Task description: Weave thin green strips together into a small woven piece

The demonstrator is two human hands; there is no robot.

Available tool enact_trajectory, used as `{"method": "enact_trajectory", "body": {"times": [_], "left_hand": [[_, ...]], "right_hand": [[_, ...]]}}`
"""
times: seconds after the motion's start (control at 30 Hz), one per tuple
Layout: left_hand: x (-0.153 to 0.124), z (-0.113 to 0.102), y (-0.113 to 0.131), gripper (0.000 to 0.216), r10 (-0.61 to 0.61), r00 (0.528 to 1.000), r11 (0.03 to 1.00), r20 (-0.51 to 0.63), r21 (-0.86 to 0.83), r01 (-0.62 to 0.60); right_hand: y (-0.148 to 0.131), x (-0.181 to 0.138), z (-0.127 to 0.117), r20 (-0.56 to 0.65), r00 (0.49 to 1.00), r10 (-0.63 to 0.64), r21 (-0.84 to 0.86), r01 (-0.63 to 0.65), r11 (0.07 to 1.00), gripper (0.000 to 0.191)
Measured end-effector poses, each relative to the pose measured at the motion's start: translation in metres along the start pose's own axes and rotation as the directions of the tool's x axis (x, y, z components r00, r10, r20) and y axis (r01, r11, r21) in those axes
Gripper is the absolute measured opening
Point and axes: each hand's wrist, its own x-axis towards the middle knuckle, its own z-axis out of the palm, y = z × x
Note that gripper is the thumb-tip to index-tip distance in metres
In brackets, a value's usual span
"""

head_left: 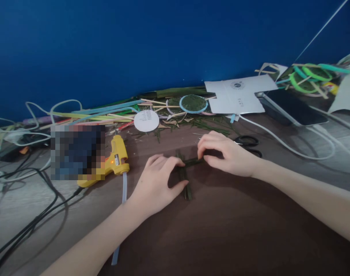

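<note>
The left hand (157, 180) has its grip closed on the dark strips (187, 189). The right hand (228, 155) pinches 1 cross strip (193, 162), which lies over them between both grips. The cross seems laid; whether it is joined, I cannot tell. The glue gun (116, 159) lies left of the left grip and the scissors (248, 141) just behind the right. Room to move is on the counter (221, 230) nearer the person.

table (227, 230): matt dark wood | glue gun (116, 159): glossy yellow plastic | card (238, 97): matt paper
</note>
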Motion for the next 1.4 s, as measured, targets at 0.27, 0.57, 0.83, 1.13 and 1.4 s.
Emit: {"method": "enact_trajectory", "body": {"times": [0.27,0.57,0.83,1.13,1.4], "left_hand": [[-0.0036,0.0014,0.0005,0.063,0.049,0.999,0.997,-0.003,0.051,-0.049],[-0.007,0.0004,0.0041,0.069,0.104,0.995,0.991,-0.012,0.09,-0.102],[-0.0066,-0.001,0.0042,0.051,0.097,0.995,0.993,-0.024,0.075,-0.095],[-0.0063,-0.0021,0.0038,0.038,0.082,0.996,0.996,-0.017,0.037,-0.082],[-0.0059,-0.0026,0.0032,0.035,0.085,0.996,0.996,-0.01,0.042,-0.084]], "right_hand": [[0.0015,0.0001,0.002,0.043,0.999,0.018,-0.097,-0.014,0.995,0.006],[0.0047,0.0009,0.0027,0.029,0.999,-0.012,-0.075,0.015,0.997,0.008],[0.004,-0.0014,-0.0031,0.04,0.993,-0.109,-0.051,0.111,0.993,0.013],[0.0092,-0.0021,0.002,-0.137,0.958,-0.25,-0.267,0.208,0.941,0.017],[0.006,-0.0021,0.0019,-0.055,0.977,-0.204,-0.23,0.187,0.955,0.008]]}}
